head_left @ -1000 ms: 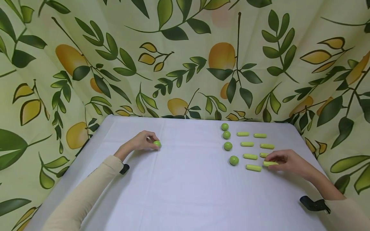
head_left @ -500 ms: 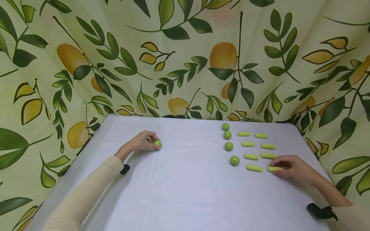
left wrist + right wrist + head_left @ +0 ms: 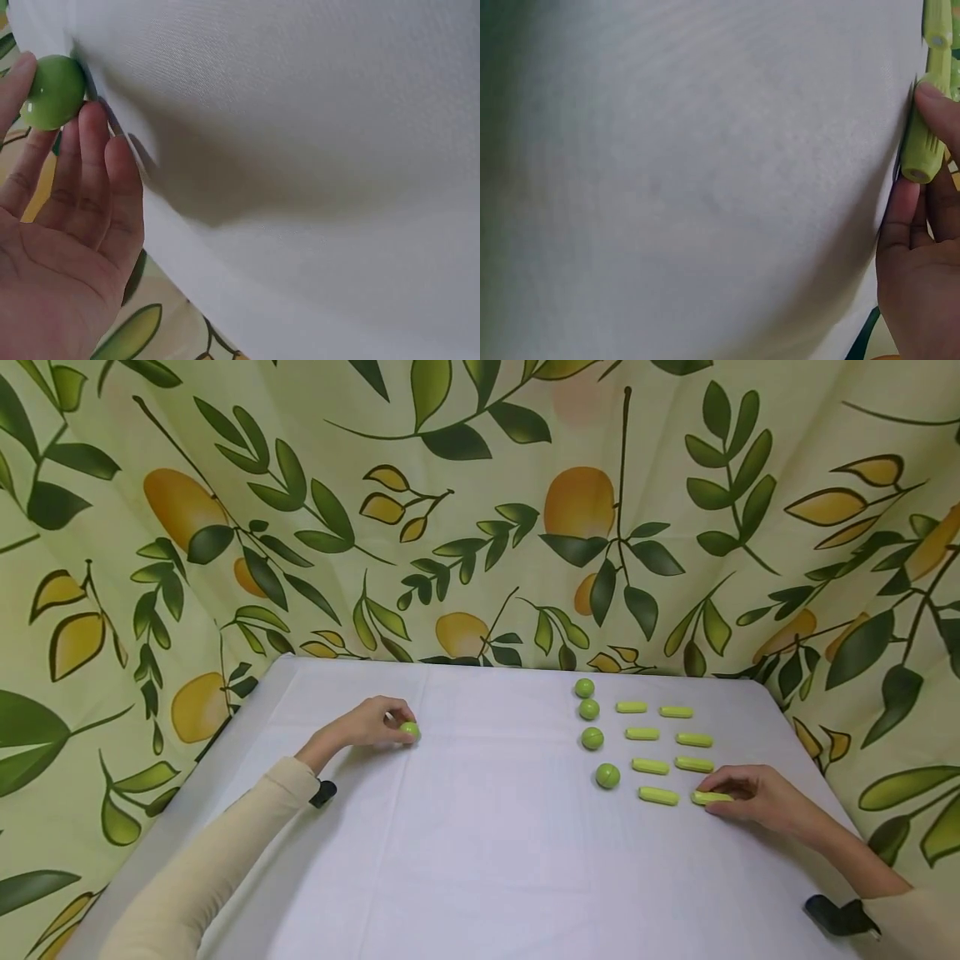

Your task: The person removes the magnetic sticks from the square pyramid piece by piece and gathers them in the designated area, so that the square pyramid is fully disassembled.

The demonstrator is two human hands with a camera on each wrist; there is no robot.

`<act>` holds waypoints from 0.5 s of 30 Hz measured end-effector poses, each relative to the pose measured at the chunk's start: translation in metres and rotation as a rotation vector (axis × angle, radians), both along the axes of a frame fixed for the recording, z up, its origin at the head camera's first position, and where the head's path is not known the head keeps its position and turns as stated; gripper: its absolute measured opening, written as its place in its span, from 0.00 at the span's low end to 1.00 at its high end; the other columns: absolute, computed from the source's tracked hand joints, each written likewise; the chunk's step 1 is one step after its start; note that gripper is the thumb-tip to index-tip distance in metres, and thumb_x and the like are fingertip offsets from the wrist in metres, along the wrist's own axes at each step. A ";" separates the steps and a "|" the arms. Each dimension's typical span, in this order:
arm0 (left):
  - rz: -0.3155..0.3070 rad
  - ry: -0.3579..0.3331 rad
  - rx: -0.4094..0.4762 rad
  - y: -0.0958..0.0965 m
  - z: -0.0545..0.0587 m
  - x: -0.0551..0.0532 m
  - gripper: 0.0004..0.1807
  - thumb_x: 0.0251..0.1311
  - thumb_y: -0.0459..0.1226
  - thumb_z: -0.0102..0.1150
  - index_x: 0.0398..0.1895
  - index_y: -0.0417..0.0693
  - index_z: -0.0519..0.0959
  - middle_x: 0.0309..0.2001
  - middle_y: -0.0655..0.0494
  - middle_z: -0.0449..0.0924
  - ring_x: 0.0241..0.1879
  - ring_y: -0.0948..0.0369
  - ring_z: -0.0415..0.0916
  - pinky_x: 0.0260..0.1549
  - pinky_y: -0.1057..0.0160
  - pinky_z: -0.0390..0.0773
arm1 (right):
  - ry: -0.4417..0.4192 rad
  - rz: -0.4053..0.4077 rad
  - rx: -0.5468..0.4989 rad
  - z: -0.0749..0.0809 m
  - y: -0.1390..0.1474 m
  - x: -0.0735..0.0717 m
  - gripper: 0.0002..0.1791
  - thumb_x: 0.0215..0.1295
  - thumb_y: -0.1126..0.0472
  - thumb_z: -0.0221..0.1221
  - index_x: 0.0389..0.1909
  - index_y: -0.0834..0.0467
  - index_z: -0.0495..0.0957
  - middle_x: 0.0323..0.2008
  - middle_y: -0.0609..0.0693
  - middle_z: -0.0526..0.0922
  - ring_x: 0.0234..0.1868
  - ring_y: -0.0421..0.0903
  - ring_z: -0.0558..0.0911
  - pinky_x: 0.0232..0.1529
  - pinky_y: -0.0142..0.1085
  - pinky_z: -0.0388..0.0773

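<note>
On the left part of the table my left hand (image 3: 372,722) pinches a glossy green ball (image 3: 56,91) between thumb and fingers. Over at the right, my right hand (image 3: 761,793) holds a short light-green stick (image 3: 924,146) with grooved sides. That stick is at the front end of the right-hand column of sticks, low at the table, partly covered by the fingers. Just behind it lies another light-green stick (image 3: 694,764). To its left is the front stick of the left column (image 3: 658,796).
Several green balls (image 3: 607,776) stand in a line left of the two stick columns. More light-green sticks (image 3: 642,734) lie in rows behind. A white cloth (image 3: 480,835) covers the table. A leaf-and-fruit patterned curtain (image 3: 480,527) hangs behind and at the sides.
My right hand has moved slightly right and toward me with its stick, uncovering the stick behind it. The left hand keeps its grip on the ball in about the same place.
</note>
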State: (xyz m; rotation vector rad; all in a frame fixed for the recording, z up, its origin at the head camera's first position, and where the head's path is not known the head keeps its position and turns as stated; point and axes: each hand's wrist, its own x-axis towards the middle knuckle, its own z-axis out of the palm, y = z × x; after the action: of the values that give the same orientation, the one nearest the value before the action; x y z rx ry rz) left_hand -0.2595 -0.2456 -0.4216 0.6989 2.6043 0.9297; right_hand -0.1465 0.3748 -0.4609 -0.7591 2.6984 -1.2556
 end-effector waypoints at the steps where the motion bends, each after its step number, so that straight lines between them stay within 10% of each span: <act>1: -0.009 -0.005 0.002 0.002 0.001 0.000 0.12 0.60 0.36 0.73 0.43 0.41 0.82 0.39 0.56 0.82 0.43 0.55 0.78 0.46 0.56 0.79 | 0.005 -0.001 0.001 0.000 0.000 0.000 0.12 0.56 0.73 0.72 0.41 0.60 0.86 0.38 0.47 0.86 0.38 0.37 0.82 0.36 0.25 0.78; 15: -0.132 -0.093 0.185 0.064 0.012 0.002 0.14 0.61 0.32 0.72 0.46 0.39 0.80 0.46 0.49 0.80 0.43 0.54 0.83 0.43 0.60 0.82 | -0.008 -0.032 0.021 -0.001 -0.001 0.002 0.12 0.57 0.72 0.72 0.41 0.60 0.86 0.39 0.48 0.86 0.39 0.37 0.82 0.37 0.25 0.77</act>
State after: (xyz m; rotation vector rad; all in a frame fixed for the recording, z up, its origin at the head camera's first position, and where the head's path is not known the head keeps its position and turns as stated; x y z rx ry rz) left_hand -0.2579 -0.1821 -0.4093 0.8412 2.3806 1.1431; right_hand -0.1442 0.3736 -0.4617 -0.7096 2.7241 -1.2321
